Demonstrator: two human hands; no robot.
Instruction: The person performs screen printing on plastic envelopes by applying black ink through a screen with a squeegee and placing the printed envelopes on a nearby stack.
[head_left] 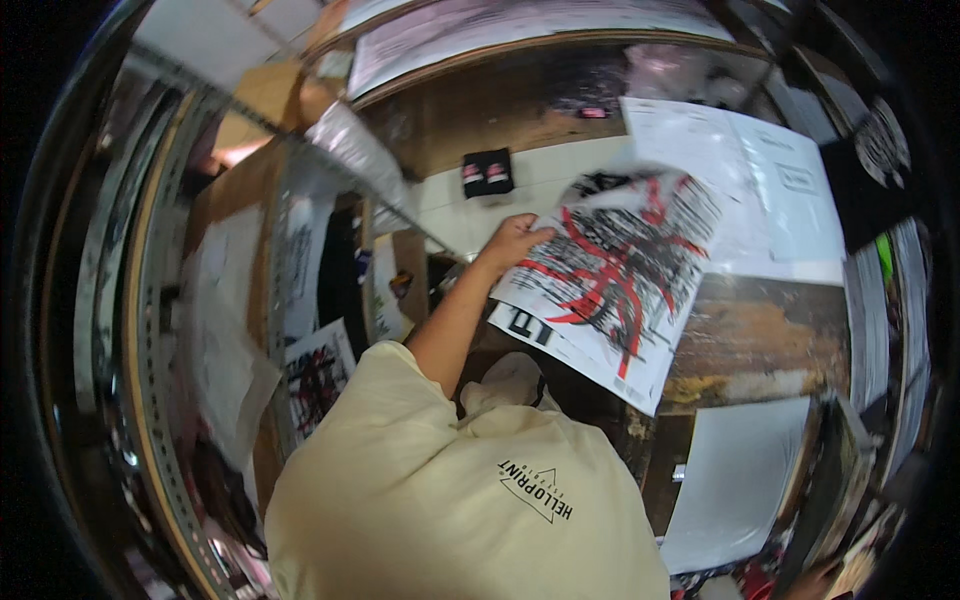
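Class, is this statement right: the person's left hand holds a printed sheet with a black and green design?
The green is wrong: the head view shows the person's left hand holding a printed sheet with a black and red design.

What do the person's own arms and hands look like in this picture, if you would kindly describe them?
The left hand is bare, with no glove or watch visible. The left forearm is uncovered below a loose, pale yellow short sleeve, part of a shirt with a small dark print. The right hand cannot be made out.
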